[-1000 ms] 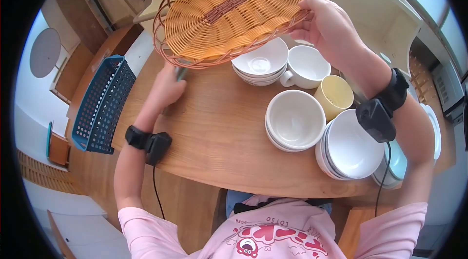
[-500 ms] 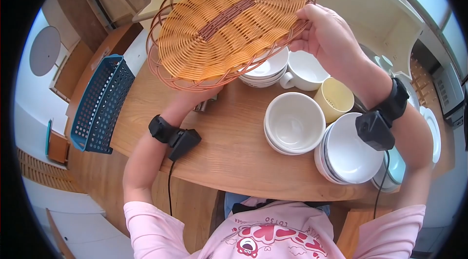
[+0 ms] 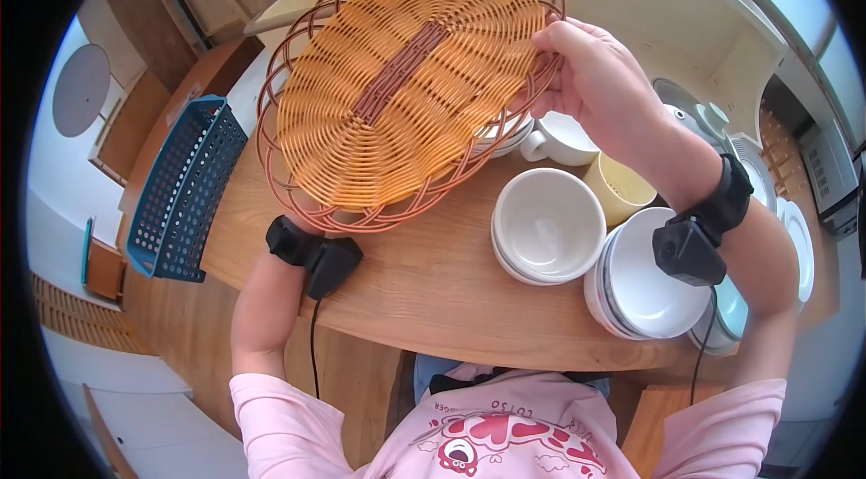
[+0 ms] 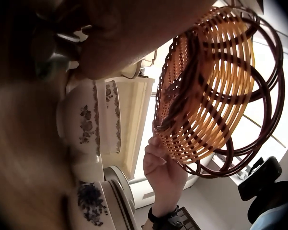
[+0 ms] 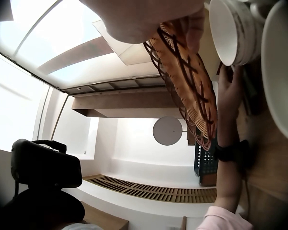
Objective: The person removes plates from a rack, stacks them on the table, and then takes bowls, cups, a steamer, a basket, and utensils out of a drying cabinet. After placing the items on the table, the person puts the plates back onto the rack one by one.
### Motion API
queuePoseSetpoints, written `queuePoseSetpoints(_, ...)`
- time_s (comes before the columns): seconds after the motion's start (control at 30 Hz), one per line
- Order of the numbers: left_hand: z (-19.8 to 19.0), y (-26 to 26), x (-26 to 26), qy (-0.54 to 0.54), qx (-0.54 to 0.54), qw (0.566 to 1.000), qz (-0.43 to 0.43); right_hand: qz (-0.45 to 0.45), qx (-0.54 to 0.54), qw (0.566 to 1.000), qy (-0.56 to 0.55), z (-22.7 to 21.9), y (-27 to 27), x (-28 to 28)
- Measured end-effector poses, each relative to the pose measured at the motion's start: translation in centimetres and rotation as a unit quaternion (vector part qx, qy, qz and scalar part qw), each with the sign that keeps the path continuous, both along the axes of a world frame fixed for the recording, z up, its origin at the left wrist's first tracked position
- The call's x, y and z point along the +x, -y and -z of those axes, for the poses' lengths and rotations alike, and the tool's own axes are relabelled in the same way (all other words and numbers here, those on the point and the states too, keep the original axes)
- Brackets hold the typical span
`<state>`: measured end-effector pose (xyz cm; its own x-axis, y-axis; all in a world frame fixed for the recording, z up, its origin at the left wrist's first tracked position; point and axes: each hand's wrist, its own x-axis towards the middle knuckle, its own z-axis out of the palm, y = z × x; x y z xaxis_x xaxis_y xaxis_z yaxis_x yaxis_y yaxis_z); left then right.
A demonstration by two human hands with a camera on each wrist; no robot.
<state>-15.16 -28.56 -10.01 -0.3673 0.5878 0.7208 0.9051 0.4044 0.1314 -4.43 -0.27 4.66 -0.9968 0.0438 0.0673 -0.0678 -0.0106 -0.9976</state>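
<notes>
An oval orange wicker basket [image 3: 483,55] with a looped brown rim is held tilted above the table. The right hand [image 3: 595,73] pinches its right rim, thumb on the near face. Behind the basket, the left hand is hidden in the head view; only its wrist shows under the lower rim. In the left wrist view that left hand [image 4: 129,36] is dark and close, its fingers curled round shiny, partly greenish utensils [image 4: 55,64]. The right wrist view shows the left hand [image 5: 229,96] low over the table, beside stacked white bowls [image 5: 228,33].
Stacked white bowls [image 3: 550,222], more bowls [image 3: 658,271], a yellow cup [image 3: 618,186] and a white mug [image 3: 566,138] stand on the right of the wooden table [image 3: 424,290]. A blue perforated basket [image 3: 185,195] is at the left edge. Plates lie far right.
The wicker basket has come lower and leftward, tilting more upright, with the right hand on its rim. The left hand moved right, then slightly back left, and is now out of sight behind it.
</notes>
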Motion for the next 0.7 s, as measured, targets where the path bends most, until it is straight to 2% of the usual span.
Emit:
queuePoseSetpoints(0.2, 0.1, 1.2, -0.7, 0.042, 0.024, 0.999, 0.021, 0.001, 0.009, 1.0, 0.001, 0.1, 0.2, -0.1)
queuePoseSetpoints(0.23, -0.7, 0.1, -2.7, 0.049, 0.028, 0.998, 0.025, 0.006, 0.015, 1.0, 0.002, 0.2, 0.2, -0.1)
queuePoseSetpoints(0.27, -0.2, 1.1, -1.2, 0.056, 0.032, 0.998, 0.028, 0.006, 0.016, 1.0, 0.002, 0.2, 0.1, -0.1)
queuePoseSetpoints(0.57, -1.7, -1.7, -5.4, 0.117, 0.064, 0.989, 0.064, 0.007, 0.013, 1.0, 0.007, 0.7, -0.6, -0.3)
queuePoseSetpoints(0.6, -0.4, 1.1, -2.9, 0.123, 0.068, 0.988, 0.067, 0.012, 0.015, 1.0, 0.009, 0.8, -0.7, -0.4)
queuePoseSetpoints(0.7, -0.6, 0.9, -3.5, 0.143, 0.078, 0.984, 0.078, 0.015, 0.019, 1.0, 0.011, 0.9, -0.9, -0.5)
